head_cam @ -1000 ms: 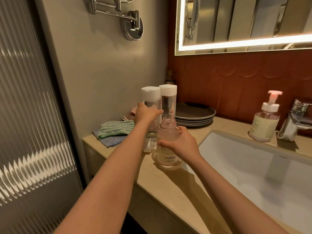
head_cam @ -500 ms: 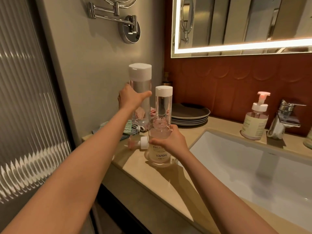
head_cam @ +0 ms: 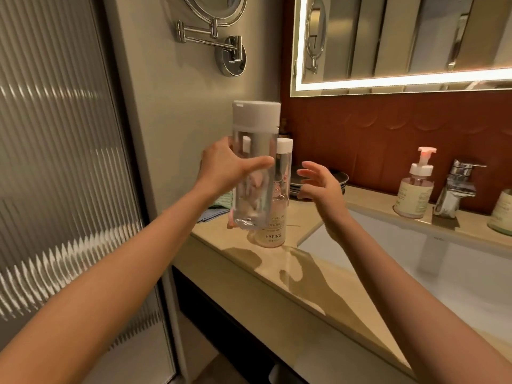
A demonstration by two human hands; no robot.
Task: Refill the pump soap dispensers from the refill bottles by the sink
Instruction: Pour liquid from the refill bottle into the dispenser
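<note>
Left hand (head_cam: 225, 164) grips clear cylindrical refill bottle (head_cam: 253, 173), white-capped.

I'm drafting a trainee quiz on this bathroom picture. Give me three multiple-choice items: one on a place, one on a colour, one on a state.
1. Where does the YAPING dispenser stand?
A) in the sink
B) on the counter
C) on the plates

2. What colour is the cap of the refill bottle that the left hand holds?
A) white
B) black
C) green

3. How is the right hand?
A) gripping the faucet
B) pinching a cloth
C) open, holding nothing

Answers: 1 B, its base rests on the beige top; 2 A, white above the clear body; 3 C, fingers spread, touching nothing.
</note>
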